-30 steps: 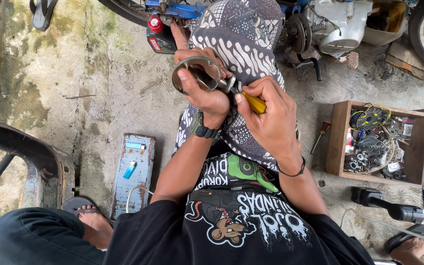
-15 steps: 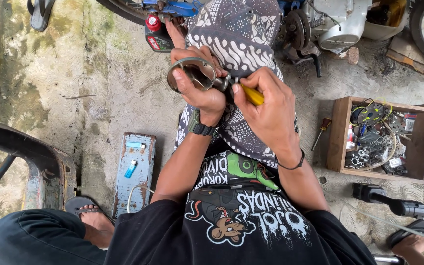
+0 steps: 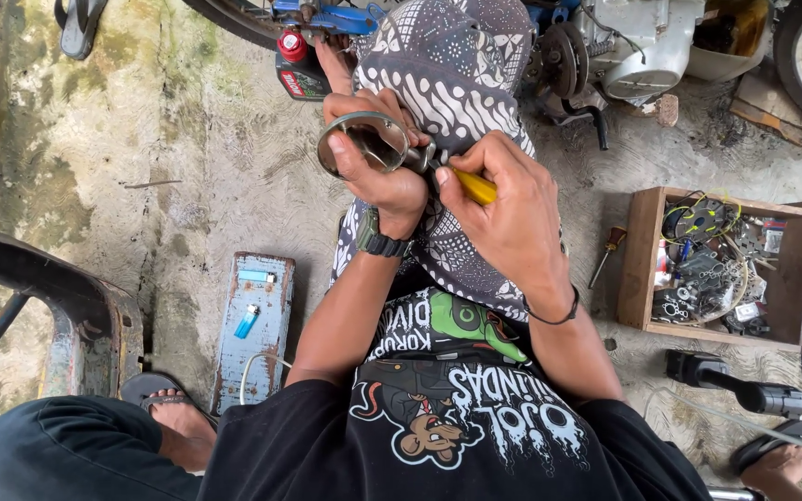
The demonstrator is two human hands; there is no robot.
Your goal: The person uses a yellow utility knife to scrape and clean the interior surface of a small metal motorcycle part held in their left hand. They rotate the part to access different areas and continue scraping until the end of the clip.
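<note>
Both our hands are closed: left hand [image 3: 384,176] grips a round metal ring [image 3: 362,141], right hand [image 3: 512,213] clenches a yellow-handled screwdriver [image 3: 472,186] touching it.

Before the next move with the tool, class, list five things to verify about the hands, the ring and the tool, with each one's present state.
1. Left hand grips the metal ring: ok.
2. Right hand holds the yellow-handled tool: ok.
3. Tool tip seated on the ring's fitting: cannot tell, fingers hide it.
4. Ring steadied over the patterned cloth: ok.
5. Wooden parts box beside the right arm: ok.
</note>
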